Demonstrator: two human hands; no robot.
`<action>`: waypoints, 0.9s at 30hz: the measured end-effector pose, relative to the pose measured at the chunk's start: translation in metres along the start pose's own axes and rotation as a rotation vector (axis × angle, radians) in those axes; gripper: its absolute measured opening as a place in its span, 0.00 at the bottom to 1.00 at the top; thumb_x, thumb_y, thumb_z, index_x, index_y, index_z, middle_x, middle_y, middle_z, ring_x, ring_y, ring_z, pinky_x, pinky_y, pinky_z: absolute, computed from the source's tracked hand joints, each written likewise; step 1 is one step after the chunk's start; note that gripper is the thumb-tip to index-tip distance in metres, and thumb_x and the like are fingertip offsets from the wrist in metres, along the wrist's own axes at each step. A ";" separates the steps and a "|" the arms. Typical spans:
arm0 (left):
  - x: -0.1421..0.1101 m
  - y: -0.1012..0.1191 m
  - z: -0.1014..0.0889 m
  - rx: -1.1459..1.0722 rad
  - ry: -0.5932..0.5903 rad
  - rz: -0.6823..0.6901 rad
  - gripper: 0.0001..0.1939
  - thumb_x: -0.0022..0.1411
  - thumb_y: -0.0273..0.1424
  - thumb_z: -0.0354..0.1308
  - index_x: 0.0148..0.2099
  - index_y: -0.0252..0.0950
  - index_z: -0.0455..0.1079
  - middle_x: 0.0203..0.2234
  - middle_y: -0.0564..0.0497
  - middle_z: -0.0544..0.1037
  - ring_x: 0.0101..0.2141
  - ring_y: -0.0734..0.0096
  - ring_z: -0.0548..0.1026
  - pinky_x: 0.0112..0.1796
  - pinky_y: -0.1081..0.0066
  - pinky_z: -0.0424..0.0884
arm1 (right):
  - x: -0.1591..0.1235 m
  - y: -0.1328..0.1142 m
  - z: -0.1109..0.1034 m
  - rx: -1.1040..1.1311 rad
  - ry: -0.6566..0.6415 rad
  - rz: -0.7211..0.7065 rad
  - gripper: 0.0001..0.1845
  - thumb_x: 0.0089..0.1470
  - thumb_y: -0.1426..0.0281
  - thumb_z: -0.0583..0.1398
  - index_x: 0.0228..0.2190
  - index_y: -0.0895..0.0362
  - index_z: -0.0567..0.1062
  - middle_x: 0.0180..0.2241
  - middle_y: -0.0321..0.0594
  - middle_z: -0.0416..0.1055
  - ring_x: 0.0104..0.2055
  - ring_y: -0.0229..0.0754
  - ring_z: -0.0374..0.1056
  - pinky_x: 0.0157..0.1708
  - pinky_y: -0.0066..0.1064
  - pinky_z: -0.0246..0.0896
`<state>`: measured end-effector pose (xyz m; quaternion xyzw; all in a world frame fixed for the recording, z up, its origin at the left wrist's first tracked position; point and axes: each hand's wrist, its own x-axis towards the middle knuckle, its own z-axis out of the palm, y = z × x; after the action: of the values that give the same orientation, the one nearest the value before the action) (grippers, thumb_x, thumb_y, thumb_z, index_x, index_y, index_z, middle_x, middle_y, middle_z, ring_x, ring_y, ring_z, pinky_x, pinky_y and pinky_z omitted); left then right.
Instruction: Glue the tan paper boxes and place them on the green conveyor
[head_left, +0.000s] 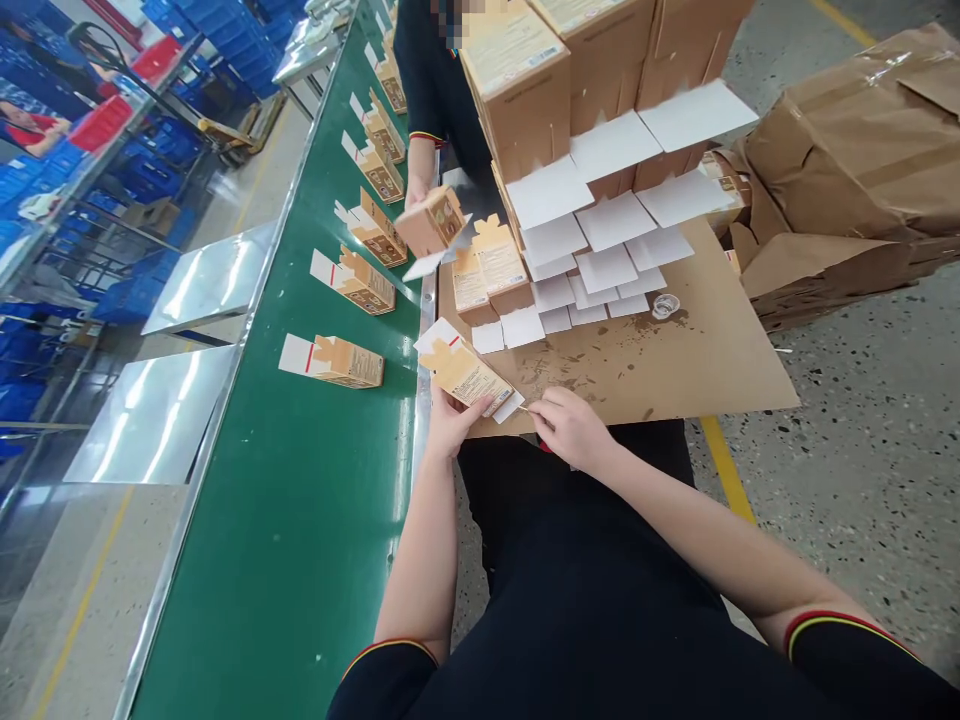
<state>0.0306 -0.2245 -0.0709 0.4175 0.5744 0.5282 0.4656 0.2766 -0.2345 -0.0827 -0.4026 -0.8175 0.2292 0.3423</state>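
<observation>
My left hand grips a small tan printed carton tilted over the near left corner of the cardboard-covered table. White flaps stick out at both of the carton's ends. At its lower flap, my right hand pinches a thin stick, whose tip is at or very near the flap. Just beyond, two more tan cartons stand beside a tall stack of cartons with white flaps jutting out toward me.
Several cartons lie along the green conveyor belt on my left. Across from me, a co-worker's hand holds another carton. A small clear cup sits on the table; a large brown paper-wrapped bundle stands at right.
</observation>
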 end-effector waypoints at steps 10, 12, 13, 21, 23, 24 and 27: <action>-0.003 -0.001 0.000 0.069 -0.004 0.020 0.45 0.47 0.50 0.87 0.61 0.42 0.72 0.55 0.40 0.86 0.56 0.46 0.87 0.61 0.45 0.81 | -0.003 0.005 0.016 -0.013 -0.038 -0.102 0.17 0.75 0.78 0.57 0.33 0.56 0.79 0.33 0.42 0.69 0.37 0.45 0.66 0.38 0.35 0.65; -0.009 -0.002 0.002 0.128 -0.035 0.007 0.42 0.50 0.50 0.86 0.60 0.40 0.74 0.55 0.37 0.86 0.57 0.42 0.86 0.62 0.42 0.80 | -0.010 0.003 0.008 0.017 0.021 -0.103 0.16 0.76 0.76 0.57 0.35 0.55 0.80 0.32 0.41 0.69 0.36 0.45 0.66 0.38 0.36 0.66; -0.012 -0.003 0.003 0.163 -0.048 0.012 0.40 0.51 0.49 0.85 0.59 0.38 0.75 0.55 0.36 0.86 0.58 0.40 0.86 0.63 0.40 0.79 | -0.015 0.002 0.003 0.029 0.052 -0.090 0.16 0.76 0.76 0.57 0.35 0.54 0.80 0.32 0.41 0.69 0.36 0.45 0.67 0.38 0.36 0.67; -0.026 -0.018 0.004 0.384 -0.017 0.085 0.34 0.54 0.46 0.83 0.56 0.36 0.78 0.53 0.34 0.86 0.59 0.38 0.84 0.62 0.41 0.78 | -0.060 -0.006 -0.058 0.141 0.225 0.121 0.12 0.73 0.75 0.62 0.38 0.52 0.84 0.31 0.38 0.73 0.29 0.40 0.69 0.32 0.34 0.70; -0.023 -0.018 0.006 0.411 -0.028 0.093 0.33 0.54 0.45 0.82 0.56 0.37 0.78 0.52 0.35 0.86 0.58 0.38 0.84 0.62 0.42 0.78 | -0.064 -0.010 -0.063 0.167 0.245 0.174 0.11 0.72 0.74 0.63 0.37 0.52 0.85 0.30 0.37 0.73 0.27 0.38 0.67 0.29 0.33 0.68; -0.022 -0.017 0.007 0.412 -0.031 0.095 0.32 0.54 0.44 0.82 0.56 0.37 0.79 0.51 0.35 0.86 0.58 0.39 0.85 0.61 0.42 0.78 | -0.064 -0.012 -0.063 0.179 0.247 0.187 0.11 0.72 0.74 0.64 0.37 0.52 0.85 0.29 0.36 0.73 0.26 0.37 0.66 0.28 0.32 0.67; -0.023 -0.014 0.009 0.400 -0.011 0.088 0.31 0.52 0.42 0.83 0.55 0.38 0.79 0.52 0.35 0.86 0.58 0.38 0.85 0.62 0.42 0.79 | -0.061 -0.017 -0.060 0.219 0.247 0.174 0.11 0.71 0.74 0.64 0.36 0.52 0.86 0.28 0.36 0.73 0.25 0.36 0.65 0.26 0.31 0.65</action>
<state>0.0445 -0.2466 -0.0824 0.5293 0.6465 0.4211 0.3529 0.3394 -0.2878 -0.0547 -0.4572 -0.7014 0.2944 0.4609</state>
